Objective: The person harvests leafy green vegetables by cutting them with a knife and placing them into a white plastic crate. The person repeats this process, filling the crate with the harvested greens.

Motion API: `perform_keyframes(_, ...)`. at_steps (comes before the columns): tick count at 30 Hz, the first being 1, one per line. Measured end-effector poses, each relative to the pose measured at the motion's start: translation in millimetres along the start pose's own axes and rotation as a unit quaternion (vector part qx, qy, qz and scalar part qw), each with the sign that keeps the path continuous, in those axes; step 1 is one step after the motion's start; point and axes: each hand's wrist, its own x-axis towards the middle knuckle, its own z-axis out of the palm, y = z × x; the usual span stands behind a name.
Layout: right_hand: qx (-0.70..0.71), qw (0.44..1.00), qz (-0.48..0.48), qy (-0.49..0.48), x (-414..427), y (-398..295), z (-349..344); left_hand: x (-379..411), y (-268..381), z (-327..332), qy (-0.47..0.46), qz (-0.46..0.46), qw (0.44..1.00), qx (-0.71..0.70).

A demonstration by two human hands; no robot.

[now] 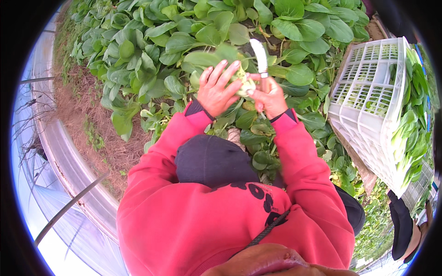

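Observation:
My right hand (271, 95) is closed around the handle of a knife with a curved blade (259, 55), which points away from me. Its thumb and fingers also touch the pale base of a leafy green, likely bok choy (246, 86). Over the leaves and stalk of that same plant lies my left hand (219, 86), fingers spread and thumb against the base; how firmly it grips is not clear. Around both hands grow broad-leaved green plants (179, 43), dense beyond them, with some yellowed leaves low down between my arms.
A tilted white plastic crate (366, 79) filled with cut greens (409, 138) stands at the right. Dry straw-covered ground (100, 138) and a metal rail (69, 151) beside plastic sheeting run along the left. At the lower right is part of another person (400, 227).

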Motion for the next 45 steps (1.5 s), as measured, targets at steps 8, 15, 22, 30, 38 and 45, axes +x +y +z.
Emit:
perform_keyframes(8,-0.002,0.988,0.017,0.154,48,3,-40,69,-31,28,-0.096,0.055,0.989,-0.096)
perform_keyframes(15,-0.056,0.959,-0.028,0.277,96,9,-62,173,-12,100,-0.077,0.197,0.973,0.095)
perform_keyframes(22,-0.049,0.952,0.0,0.301,110,5,-78,211,-27,125,-0.142,0.003,0.987,0.076)
perform_keyframes(30,-0.022,0.969,0.049,0.239,111,0,-86,184,-79,116,-0.182,0.007,0.966,0.182)
perform_keyframes(38,-0.151,0.954,0.026,0.259,124,9,-78,182,-89,116,-0.188,-0.038,0.974,0.122)
perform_keyframes(45,-0.316,0.884,-0.073,0.336,149,42,-99,178,-90,120,-0.189,-0.041,0.973,0.123)
